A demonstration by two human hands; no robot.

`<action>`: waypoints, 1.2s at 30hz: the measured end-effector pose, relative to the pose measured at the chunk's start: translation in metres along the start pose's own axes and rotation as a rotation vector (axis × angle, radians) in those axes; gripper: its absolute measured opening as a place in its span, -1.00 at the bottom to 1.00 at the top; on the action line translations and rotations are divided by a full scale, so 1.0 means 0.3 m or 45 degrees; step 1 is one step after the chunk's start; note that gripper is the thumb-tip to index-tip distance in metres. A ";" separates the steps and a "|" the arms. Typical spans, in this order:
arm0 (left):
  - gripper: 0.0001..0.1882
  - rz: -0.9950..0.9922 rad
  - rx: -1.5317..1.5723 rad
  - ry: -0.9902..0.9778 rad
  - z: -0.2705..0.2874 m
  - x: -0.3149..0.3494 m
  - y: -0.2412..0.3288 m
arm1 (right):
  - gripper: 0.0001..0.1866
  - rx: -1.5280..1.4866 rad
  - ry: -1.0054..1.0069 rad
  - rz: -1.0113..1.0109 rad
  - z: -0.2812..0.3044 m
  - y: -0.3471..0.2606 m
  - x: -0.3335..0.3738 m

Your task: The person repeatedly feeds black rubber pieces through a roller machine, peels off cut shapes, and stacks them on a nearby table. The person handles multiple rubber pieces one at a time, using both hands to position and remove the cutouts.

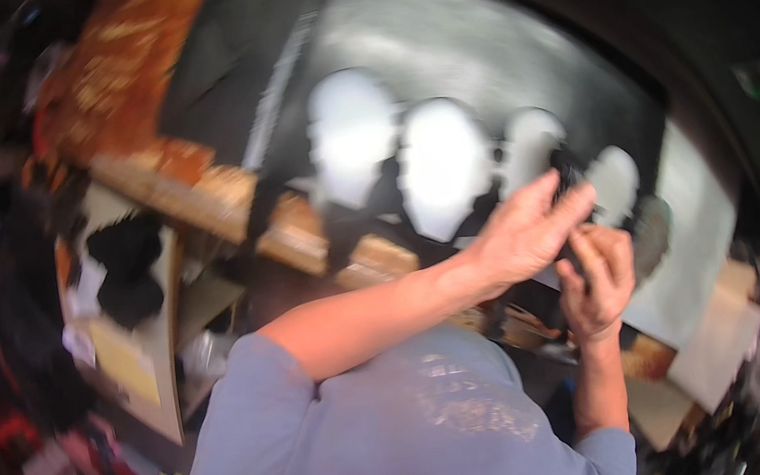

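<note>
My left hand reaches across to the right side of the bench. A small dark piece shows at its fingertips, partly hidden and blurred. Just below it is my right hand, fingers curled and close to the left fingers; something dark shows between them, too blurred to name. Several pale, rounded flat shapes lie in a row on the black sheet. Among them are a white one with a narrow lower end, another white one to its left, and a grey one at the far right beside my hands.
A worn orange-brown wooden board lies at the back left, with a metal strip by the black sheet. Wooden blocks line the near edge. Black cut pieces rest on a side board at left.
</note>
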State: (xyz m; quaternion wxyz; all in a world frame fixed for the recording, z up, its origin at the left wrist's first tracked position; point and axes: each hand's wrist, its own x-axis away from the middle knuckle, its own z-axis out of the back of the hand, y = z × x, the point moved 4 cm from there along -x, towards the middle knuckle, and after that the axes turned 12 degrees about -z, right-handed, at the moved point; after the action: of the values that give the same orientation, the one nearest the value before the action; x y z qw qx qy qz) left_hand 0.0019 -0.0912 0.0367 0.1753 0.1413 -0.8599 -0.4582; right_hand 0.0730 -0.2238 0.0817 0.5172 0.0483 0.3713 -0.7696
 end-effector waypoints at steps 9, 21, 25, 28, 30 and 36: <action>-0.60 -0.282 0.137 0.285 0.254 0.342 0.017 | -0.51 -0.491 -0.004 -0.405 -0.107 -0.084 -0.167; -0.64 -0.476 -0.373 0.700 0.676 0.788 0.181 | -0.67 -0.389 -0.329 -0.404 -0.552 -0.196 -0.178; -0.63 -0.382 -0.552 0.933 0.982 1.115 0.374 | -0.70 -0.420 -0.151 -0.721 -0.604 -0.059 -0.154; -0.61 -0.137 -0.893 1.080 1.199 1.402 0.554 | -0.69 -0.261 -0.112 -0.582 -0.602 -0.030 -0.130; -0.72 0.012 -1.158 1.156 1.345 1.555 0.692 | -0.69 -0.303 -0.113 -0.573 -0.592 -0.020 -0.122; -0.62 0.601 -1.973 0.833 1.639 1.736 0.936 | -0.70 0.080 -0.119 -0.363 -0.583 -0.045 -0.143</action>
State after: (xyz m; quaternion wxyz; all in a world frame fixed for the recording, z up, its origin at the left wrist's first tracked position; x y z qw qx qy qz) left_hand -0.7011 0.2132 0.1065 0.5505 -0.0750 -0.2194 -0.8020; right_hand 0.0273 -0.0799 -0.0174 0.4177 -0.0247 0.3254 -0.8479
